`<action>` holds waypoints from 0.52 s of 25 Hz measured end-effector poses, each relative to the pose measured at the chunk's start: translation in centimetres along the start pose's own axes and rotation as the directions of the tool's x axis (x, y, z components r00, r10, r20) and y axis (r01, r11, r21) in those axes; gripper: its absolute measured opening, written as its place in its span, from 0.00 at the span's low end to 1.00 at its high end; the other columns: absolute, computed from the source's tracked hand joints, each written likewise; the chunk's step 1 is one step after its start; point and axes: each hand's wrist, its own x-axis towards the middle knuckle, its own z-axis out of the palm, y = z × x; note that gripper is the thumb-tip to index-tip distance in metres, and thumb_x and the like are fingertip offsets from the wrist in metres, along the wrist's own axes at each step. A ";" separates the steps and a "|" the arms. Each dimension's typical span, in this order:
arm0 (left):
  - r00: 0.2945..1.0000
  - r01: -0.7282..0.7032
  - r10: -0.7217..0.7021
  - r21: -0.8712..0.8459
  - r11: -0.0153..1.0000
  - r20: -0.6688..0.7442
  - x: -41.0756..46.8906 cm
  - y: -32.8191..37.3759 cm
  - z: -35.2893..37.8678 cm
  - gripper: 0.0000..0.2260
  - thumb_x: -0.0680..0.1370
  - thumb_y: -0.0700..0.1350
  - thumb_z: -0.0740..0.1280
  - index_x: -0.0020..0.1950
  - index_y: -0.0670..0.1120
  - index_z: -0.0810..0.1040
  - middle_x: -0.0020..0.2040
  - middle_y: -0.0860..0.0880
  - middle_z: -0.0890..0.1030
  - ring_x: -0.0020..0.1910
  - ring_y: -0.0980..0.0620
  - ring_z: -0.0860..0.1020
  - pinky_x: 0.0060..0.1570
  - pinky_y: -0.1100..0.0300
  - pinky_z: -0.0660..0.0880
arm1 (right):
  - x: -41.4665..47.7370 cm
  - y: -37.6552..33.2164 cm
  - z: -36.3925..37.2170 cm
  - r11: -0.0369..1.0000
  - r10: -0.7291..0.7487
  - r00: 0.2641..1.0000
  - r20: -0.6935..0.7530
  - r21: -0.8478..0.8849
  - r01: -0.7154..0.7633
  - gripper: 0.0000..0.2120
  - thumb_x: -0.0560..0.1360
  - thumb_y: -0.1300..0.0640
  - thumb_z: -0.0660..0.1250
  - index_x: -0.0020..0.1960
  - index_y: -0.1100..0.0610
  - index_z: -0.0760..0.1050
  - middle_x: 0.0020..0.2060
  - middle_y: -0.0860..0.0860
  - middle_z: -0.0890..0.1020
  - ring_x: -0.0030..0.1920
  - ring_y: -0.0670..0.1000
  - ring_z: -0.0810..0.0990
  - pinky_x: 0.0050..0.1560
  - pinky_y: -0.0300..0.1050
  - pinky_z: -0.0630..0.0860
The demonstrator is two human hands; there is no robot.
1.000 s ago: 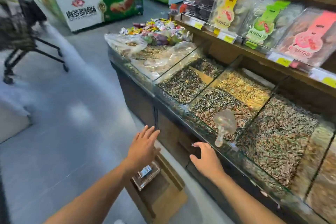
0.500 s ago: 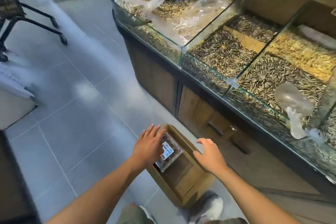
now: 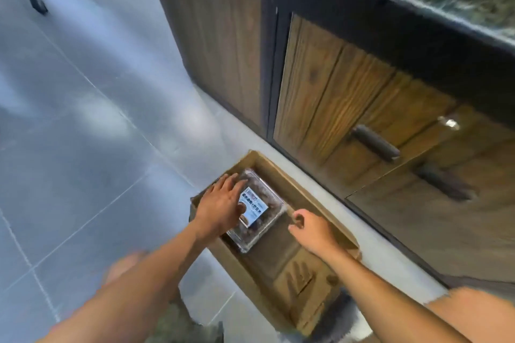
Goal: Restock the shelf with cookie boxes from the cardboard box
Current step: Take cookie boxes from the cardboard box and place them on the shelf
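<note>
The left hand (image 3: pixel 221 207) lies spread, fingers flat on a clear plastic cookie box (image 3: pixel 255 210) with a white label, which sits inside the open brown cardboard box (image 3: pixel 295 273) on the grey tiled floor (image 3: pixel 83 133). The right hand (image 3: pixel 310 227) hovers loosely curled over bare cardboard, holding nothing. Wood-grain cabinet doors (image 3: pixel 320 92) stand close alongside.

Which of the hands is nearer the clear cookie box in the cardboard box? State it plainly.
Left. The left hand lies on the clear cookie box, fingers spread over its left side. The right hand hovers just off its right edge, apart from it, above the cardboard box.
</note>
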 end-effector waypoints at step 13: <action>0.993 -0.051 0.037 -0.118 0.992 -0.113 3.1 -5.8 7.6 0.28 0.80 0.48 0.67 0.79 0.50 0.66 0.78 0.48 0.69 0.76 0.43 0.68 0.69 0.44 0.74 | 9.8 0.7 15.2 0.111 0.316 0.884 0.344 0.912 -0.394 0.11 0.81 0.59 0.67 0.63 0.61 0.77 0.50 0.57 0.82 0.42 0.50 0.79 0.42 0.41 0.77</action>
